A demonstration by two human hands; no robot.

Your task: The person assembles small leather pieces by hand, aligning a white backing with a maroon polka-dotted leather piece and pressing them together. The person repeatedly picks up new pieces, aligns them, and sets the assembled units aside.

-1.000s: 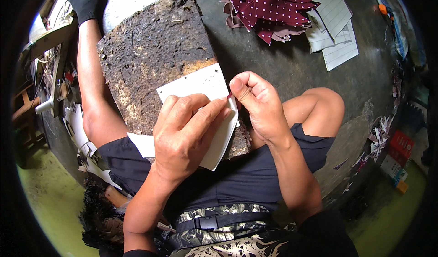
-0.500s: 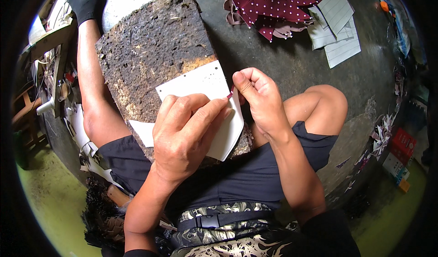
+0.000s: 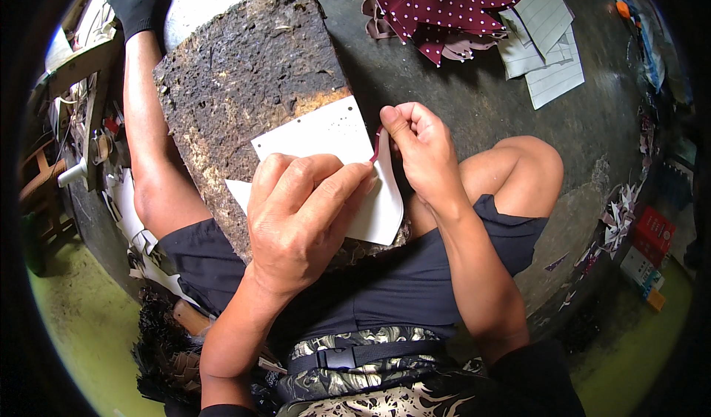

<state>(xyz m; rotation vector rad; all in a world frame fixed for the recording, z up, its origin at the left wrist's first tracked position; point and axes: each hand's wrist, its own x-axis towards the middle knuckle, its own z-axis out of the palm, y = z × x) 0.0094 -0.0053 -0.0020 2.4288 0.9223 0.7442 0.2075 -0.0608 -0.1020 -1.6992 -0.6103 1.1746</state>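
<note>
On a rough, dark block (image 3: 248, 69) across my lap lies a stiff white sheet (image 3: 318, 132) with small holes near its edge. Next to it is a white-backed fabric piece (image 3: 385, 213) with a dark red strip turned up along its edge. My left hand (image 3: 304, 209) is closed, its fingertips pressing the fabric edge down against the white sheet; its thumb is mostly hidden. Between thumb and forefinger, my right hand (image 3: 422, 147) pinches the far end of that red edge, lifted off the block. A white corner (image 3: 238, 192) sticks out left of my left hand.
Maroon polka-dot fabric pieces (image 3: 444, 6) are piled on the floor beyond the block. Lined paper sheets (image 3: 552, 69) lie beside them. Scraps (image 3: 621, 213) and a red box (image 3: 653, 232) are at the far right, a wooden frame (image 3: 85, 69) at the left.
My right hand has risen slightly and pulled the fabric edge up, so more of the red strip shows. The fabric's lower part and the white corner at left have shifted upward.
</note>
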